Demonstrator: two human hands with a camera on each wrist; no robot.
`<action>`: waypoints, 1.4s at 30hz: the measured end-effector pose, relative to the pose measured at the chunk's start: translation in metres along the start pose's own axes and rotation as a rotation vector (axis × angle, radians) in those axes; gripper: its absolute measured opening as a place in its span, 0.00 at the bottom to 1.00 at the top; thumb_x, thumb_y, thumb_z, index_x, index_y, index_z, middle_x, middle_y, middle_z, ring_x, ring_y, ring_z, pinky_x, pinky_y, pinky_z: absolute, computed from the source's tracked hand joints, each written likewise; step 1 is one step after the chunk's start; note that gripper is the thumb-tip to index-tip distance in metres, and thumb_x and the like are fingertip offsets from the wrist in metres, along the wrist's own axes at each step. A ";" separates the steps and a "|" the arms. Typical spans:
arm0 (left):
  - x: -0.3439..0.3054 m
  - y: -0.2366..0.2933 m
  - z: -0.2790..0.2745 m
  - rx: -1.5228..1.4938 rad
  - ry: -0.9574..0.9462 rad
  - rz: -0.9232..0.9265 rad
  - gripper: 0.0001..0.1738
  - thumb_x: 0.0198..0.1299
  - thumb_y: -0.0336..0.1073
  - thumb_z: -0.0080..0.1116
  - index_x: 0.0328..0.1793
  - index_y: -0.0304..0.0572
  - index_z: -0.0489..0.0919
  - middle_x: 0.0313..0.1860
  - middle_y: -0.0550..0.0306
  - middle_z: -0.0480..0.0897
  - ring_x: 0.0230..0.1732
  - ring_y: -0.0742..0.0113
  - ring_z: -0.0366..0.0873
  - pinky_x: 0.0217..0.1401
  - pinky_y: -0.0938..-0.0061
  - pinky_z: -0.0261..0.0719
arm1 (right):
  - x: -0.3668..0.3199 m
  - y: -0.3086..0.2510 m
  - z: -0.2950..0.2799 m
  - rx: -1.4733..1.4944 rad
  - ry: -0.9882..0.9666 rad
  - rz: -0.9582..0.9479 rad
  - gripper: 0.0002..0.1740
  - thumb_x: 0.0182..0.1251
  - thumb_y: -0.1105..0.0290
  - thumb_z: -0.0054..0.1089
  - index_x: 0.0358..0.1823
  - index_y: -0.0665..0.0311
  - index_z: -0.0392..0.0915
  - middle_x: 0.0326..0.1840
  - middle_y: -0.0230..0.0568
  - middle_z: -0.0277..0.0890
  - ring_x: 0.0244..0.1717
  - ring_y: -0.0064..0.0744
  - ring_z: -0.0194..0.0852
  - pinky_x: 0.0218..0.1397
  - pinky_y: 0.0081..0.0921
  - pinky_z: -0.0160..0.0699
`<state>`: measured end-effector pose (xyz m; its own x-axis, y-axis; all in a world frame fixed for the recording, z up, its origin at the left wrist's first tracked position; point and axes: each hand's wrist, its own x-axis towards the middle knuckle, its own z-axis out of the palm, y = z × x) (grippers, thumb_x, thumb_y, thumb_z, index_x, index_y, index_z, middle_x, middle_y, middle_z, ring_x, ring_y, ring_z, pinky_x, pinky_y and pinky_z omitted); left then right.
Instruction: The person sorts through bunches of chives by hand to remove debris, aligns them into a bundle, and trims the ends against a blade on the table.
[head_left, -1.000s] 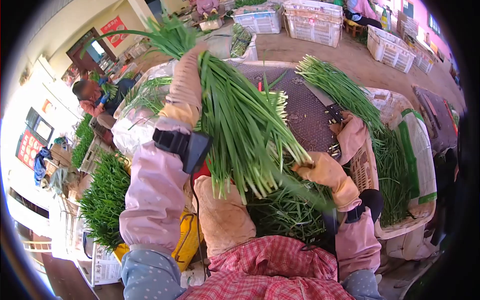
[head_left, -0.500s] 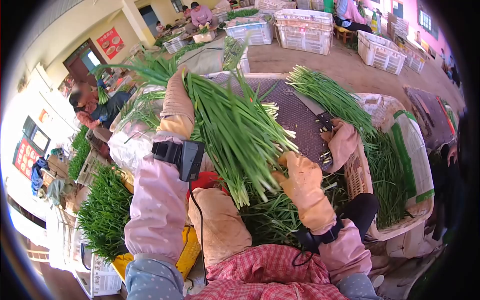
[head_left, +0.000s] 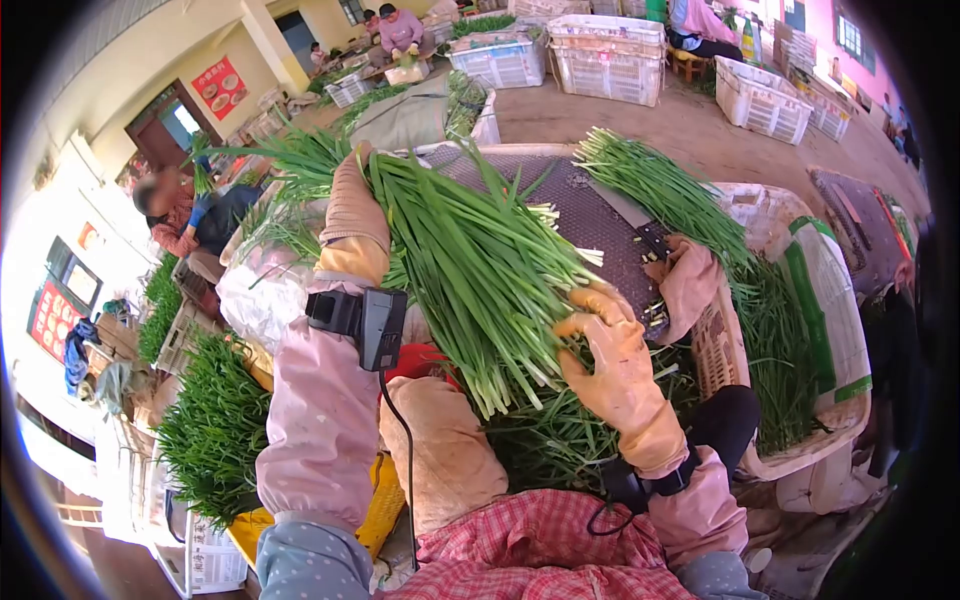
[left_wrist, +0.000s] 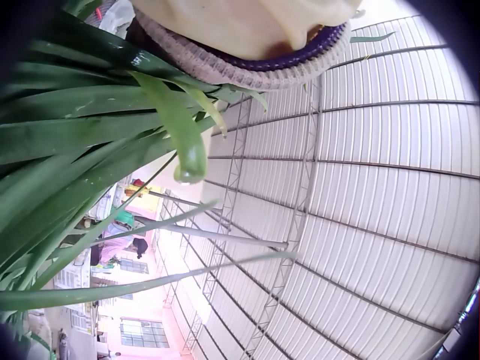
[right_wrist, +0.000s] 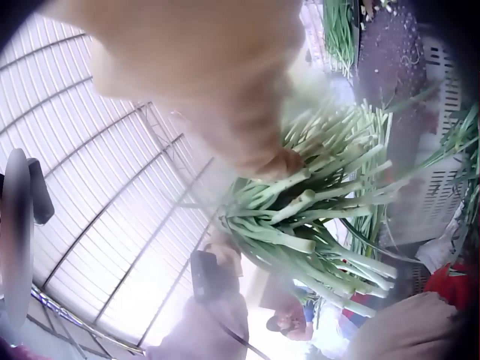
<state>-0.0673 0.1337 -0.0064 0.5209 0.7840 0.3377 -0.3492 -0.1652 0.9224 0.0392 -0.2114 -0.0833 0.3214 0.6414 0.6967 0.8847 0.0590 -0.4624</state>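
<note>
My gloved left hand [head_left: 355, 205] grips a large bundle of garlic chives [head_left: 470, 260] around its leafy part, held up over the work tray. Its pale cut ends slant down to the right. Beside those ends is my gloved right hand [head_left: 610, 350], fingers loosely curved with a gap between thumb and forefinger. In the right wrist view, its fingertips touch the pale stalks [right_wrist: 300, 202]. Leaves [left_wrist: 90, 127] fill one side of the left wrist view below the glove cuff [left_wrist: 255, 71]. Most of the left fingers are hidden behind the leaves.
A knife [head_left: 625, 210] lies on the dark textured mat [head_left: 590, 225], near another chive bunch [head_left: 660, 190] and a tan cloth [head_left: 690, 285]. To the right stands a crate [head_left: 775, 460] of chives. Loose greens [head_left: 560, 430] lie below the bundle. Other people sit among crates behind.
The right hand has shifted left along the stalk ends and its fingers have spread apart. The left hand still grips the bundle, now slightly lower and left in the head view.
</note>
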 end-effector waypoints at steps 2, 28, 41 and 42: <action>-0.014 0.016 0.022 -0.092 0.026 -0.003 0.17 0.72 0.33 0.47 0.65 0.41 0.72 0.53 0.52 0.80 0.48 0.65 0.77 0.53 0.72 0.78 | 0.006 -0.006 -0.003 -0.030 -0.052 0.049 0.24 0.41 0.75 0.70 0.44 0.55 0.78 0.59 0.47 0.73 0.63 0.59 0.68 0.61 0.46 0.75; -0.036 0.032 0.056 -0.384 0.136 -0.408 0.18 0.65 0.51 0.54 0.35 0.45 0.79 0.29 0.56 0.81 0.29 0.56 0.80 0.39 0.61 0.82 | -0.003 0.017 0.012 1.314 0.120 0.425 0.16 0.78 0.64 0.49 0.53 0.71 0.73 0.55 0.48 0.79 0.59 0.33 0.74 0.68 0.32 0.67; 0.012 0.036 -0.014 -0.430 0.090 -0.233 0.17 0.62 0.50 0.59 0.41 0.43 0.82 0.34 0.49 0.85 0.35 0.50 0.84 0.43 0.54 0.85 | -0.101 0.036 -0.042 -0.491 -0.706 0.243 0.19 0.66 0.60 0.61 0.53 0.62 0.74 0.44 0.42 0.78 0.48 0.43 0.76 0.51 0.37 0.72; 0.003 0.044 -0.005 -0.422 0.092 -0.233 0.17 0.62 0.50 0.59 0.41 0.43 0.82 0.34 0.49 0.85 0.35 0.50 0.84 0.43 0.54 0.85 | -0.083 0.029 -0.053 -0.316 -0.623 0.300 0.24 0.62 0.60 0.64 0.57 0.61 0.72 0.51 0.45 0.79 0.54 0.45 0.76 0.56 0.41 0.73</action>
<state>-0.0855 0.1320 0.0342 0.5583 0.8241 0.0956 -0.5263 0.2628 0.8087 0.0558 -0.3035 -0.1250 0.3968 0.9141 0.0840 0.8740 -0.3483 -0.3388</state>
